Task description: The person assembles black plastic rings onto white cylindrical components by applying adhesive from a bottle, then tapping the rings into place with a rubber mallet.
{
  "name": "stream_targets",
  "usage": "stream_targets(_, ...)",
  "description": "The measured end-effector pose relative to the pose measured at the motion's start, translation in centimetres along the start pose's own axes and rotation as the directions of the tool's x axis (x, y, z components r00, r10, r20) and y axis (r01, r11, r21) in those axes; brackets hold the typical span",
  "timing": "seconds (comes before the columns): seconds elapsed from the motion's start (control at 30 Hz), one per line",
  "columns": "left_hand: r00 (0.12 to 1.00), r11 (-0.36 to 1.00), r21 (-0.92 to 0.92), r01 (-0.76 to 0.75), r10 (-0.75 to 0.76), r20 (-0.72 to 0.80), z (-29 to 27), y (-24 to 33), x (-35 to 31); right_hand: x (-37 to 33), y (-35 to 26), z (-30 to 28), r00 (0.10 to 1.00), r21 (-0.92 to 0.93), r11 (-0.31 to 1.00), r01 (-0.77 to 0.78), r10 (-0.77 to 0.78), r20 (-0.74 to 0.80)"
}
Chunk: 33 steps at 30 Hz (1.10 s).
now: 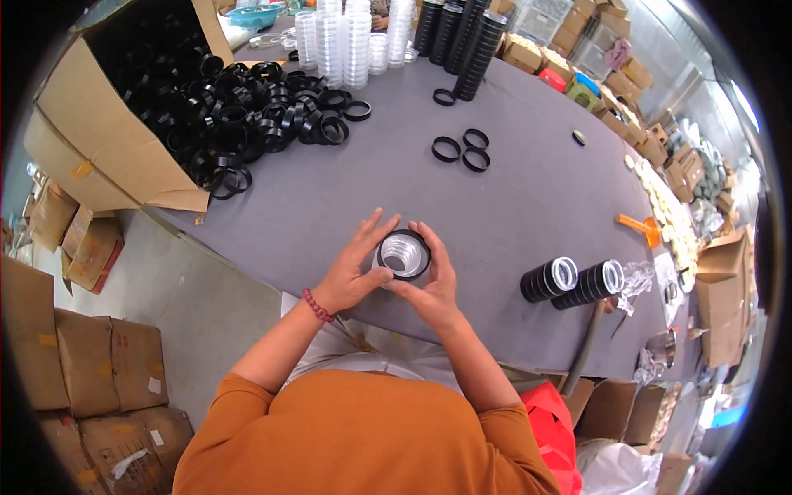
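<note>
Left hand [353, 266] and right hand [435, 286] cup a black ring [427, 245] around clear, round plastic pieces [403, 257].

Both are partly open, fingers curved along opposite sides of the ring and thumbs close together at its near side, so the ring is held between them at the table's [379, 177] near edge; whether it rests on the surface I cannot tell. To the right lie two short black-and-clear stacks [537, 285], side by side. Beyond the hands, three loose rings [477, 169] lie clustered, with tall clear stacks [355, 49] farther back and a heap of black rings [272, 111] spilling from a cardboard box [91, 140] at left.
</note>
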State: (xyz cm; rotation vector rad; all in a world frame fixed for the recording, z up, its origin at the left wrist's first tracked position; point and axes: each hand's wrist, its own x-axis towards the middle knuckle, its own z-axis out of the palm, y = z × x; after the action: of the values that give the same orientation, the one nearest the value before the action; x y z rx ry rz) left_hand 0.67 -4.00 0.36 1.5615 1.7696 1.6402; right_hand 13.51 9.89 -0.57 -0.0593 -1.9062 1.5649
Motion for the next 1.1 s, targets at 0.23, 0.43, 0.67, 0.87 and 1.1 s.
stream_targets(0.23,0.999,0.999,0.016,0.035,-0.035,0.001,-0.1,-1.1,-0.2,0.2,0.5,-0.1,0.999,-0.078,0.997,-0.017,0.019,0.026)
stream_targets(0.43,0.998,0.998,-0.015,0.065,-0.065,0.010,0.1,-1.9,-0.4,0.1,1.0,0.0,0.998,-0.078,0.996,-0.048,0.050,0.026)
stream_targets(0.67,0.997,0.997,-0.017,0.079,-0.078,0.014,0.3,-2.4,-0.8,-0.4,1.8,0.0,0.997,-0.088,0.994,-0.060,0.064,0.041)
stream_targets(0.87,0.994,0.995,-0.015,0.103,-0.103,0.031,0.4,-2.7,-1.0,-0.7,2.2,0.1,0.995,0.037,0.995,-0.087,0.086,0.047)
stream_targets(1.1,0.990,0.992,0.033,0.124,-0.126,0.068,-0.2,-3.4,-0.9,-0.4,2.3,-1.3,0.983,-0.147,0.983,-0.110,0.130,0.133)
